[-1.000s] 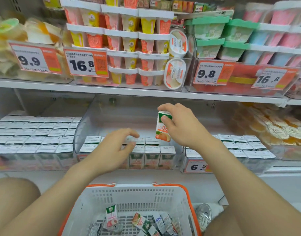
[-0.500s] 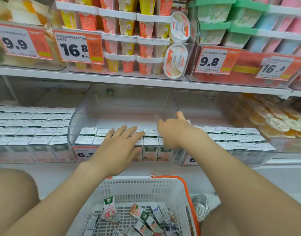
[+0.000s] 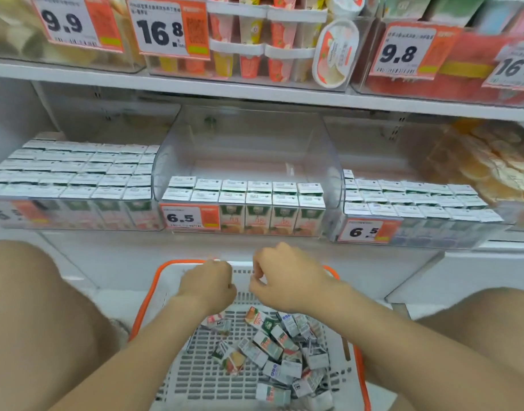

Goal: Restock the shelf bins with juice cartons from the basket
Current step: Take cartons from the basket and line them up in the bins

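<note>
The white basket with an orange rim sits on the floor between my knees and holds several loose juice cartons lying in a heap. My left hand hovers over the basket's far edge, curled into a loose fist with nothing in it. My right hand is just beside it, fingers bent downward and slightly apart, also empty. Above them, the clear middle shelf bin has two front rows of upright cartons; its back part is bare.
A full carton bin stands to the left and another carton bin to the right. The upper shelf edge overhangs the bins. My knees flank the basket. A 6.5 price tag fronts the middle bin.
My right hand set its carton into the middle bin, then both hands drew back from the bin and dropped to the basket's far edge. The view tilted downward.
</note>
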